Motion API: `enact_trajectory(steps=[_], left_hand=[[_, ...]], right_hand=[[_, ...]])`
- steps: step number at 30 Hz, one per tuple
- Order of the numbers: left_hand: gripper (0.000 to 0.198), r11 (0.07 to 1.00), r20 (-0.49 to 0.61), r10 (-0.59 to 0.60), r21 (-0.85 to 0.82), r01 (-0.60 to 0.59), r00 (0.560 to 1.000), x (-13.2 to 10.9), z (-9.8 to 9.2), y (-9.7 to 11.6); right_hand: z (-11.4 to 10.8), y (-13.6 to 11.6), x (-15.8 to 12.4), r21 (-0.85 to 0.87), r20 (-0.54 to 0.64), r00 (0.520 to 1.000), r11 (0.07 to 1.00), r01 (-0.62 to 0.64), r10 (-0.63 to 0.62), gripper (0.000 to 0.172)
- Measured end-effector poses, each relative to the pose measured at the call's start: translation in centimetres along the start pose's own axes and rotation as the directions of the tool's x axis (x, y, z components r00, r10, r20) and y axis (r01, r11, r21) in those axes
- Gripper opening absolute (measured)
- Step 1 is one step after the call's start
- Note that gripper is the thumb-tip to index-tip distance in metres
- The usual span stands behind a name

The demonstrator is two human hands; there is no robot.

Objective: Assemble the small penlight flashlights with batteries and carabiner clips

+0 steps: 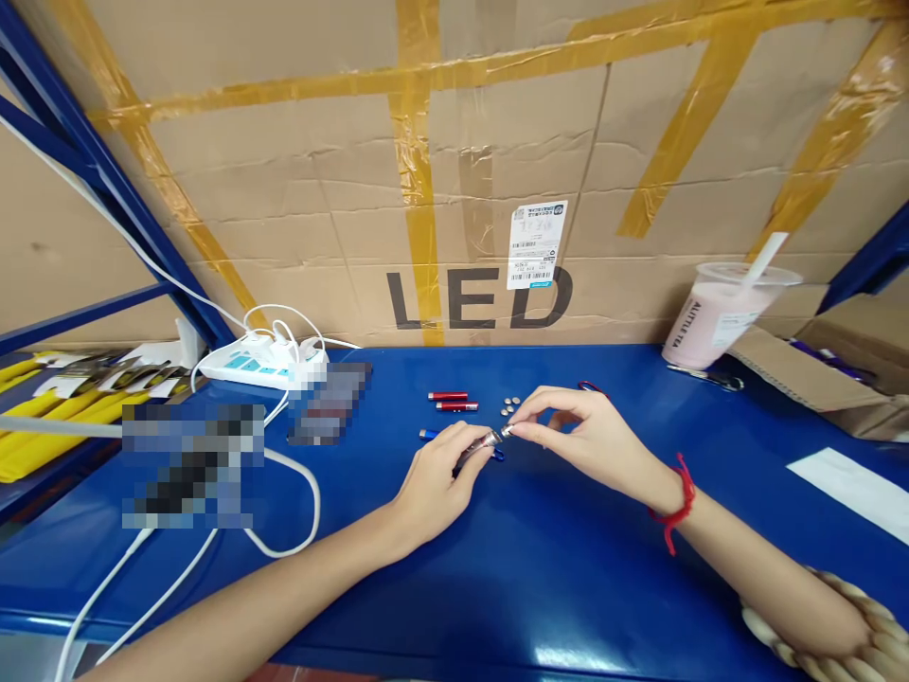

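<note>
My left hand [440, 478] is closed around a small silvery pen-shaped tube [481, 443], held just above the blue table [540, 559]. My right hand [579, 438] pinches a tiny silver piece at the tube's open end [508, 430]. Two red tubes [452, 401] lie side by side behind my hands. A blue tube [429, 434] lies partly hidden by my left fingers. Several small silver button cells [509, 405] sit in a cluster next to the red tubes. A red string is tied round my right wrist.
A pink drink cup with a straw [717, 317] stands at the back right beside an open cardboard box [816, 374]. A white power strip [259, 365] with white cables lies at the back left. A big taped cardboard box marked LED [479, 298] walls off the back.
</note>
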State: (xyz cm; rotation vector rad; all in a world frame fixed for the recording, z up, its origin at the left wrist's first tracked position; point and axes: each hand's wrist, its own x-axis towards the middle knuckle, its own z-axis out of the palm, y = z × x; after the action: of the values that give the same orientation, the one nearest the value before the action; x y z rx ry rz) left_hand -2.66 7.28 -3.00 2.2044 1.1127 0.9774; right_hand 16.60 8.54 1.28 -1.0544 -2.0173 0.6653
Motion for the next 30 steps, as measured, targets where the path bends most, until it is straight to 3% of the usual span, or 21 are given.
enact_trajectory(steps=[17, 23, 30], left_hand=[[0.026, 0.990, 0.101, 0.138, -0.044, -0.134, 0.985, -0.30, -0.19, 0.17], [0.025, 0.986, 0.085, 0.166, -0.025, -0.165, 0.982, -0.68, -0.11, 0.39], [0.025, 0.978, 0.090, 0.205, 0.011, -0.207, 0.975, -0.92, 0.05, 0.16]], right_hand=[[0.31, 0.47, 0.07, 0.053, 0.117, 0.990, 0.995, -0.080, 0.073, 0.025], [0.55, 0.01, -0.02, 0.112, 0.158, 0.976, 0.979, -0.171, 0.152, 0.019], [0.57, -0.09, -0.07, 0.094, 0.196, 0.966, 0.977, -0.190, 0.169, 0.011]])
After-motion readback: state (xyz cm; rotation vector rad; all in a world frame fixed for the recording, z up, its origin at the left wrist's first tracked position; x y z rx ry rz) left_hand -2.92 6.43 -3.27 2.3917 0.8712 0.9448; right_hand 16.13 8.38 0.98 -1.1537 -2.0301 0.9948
